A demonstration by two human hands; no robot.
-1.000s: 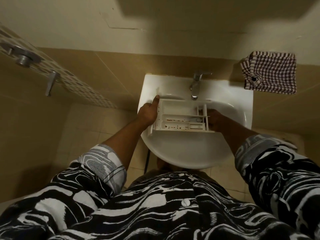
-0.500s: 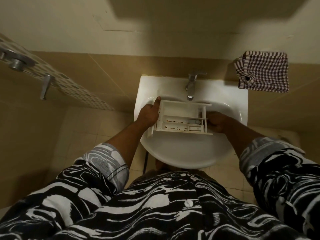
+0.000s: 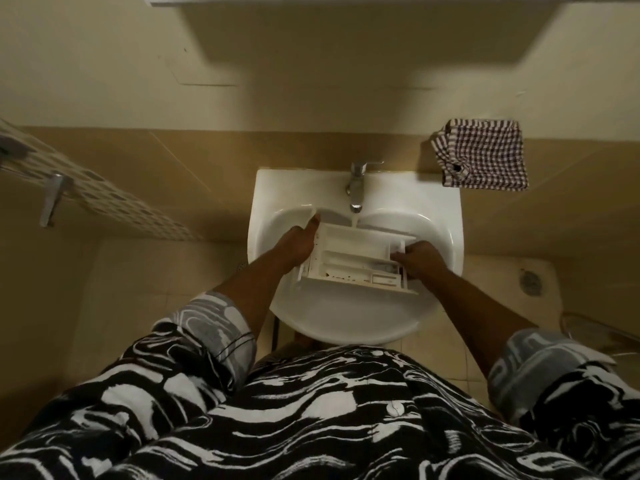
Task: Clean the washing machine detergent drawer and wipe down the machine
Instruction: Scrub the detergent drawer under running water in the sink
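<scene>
Dim, warm light is coming from overhead.
A broad shadow is spreading down the wall [image 3: 311, 46] above the sink [image 3: 433, 209]; the white sink and drawer [image 3: 349, 251] are standing out as the brightest patches. Straight lines are bending towards the edges of the view, and the metal handle [image 3: 52, 199] at far left is smearing into blur.

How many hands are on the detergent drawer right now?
2. The left hand holds the left end of the detergent drawer; the right hand grips its right end. Both are in plain view over the sink, below the tap.
</scene>
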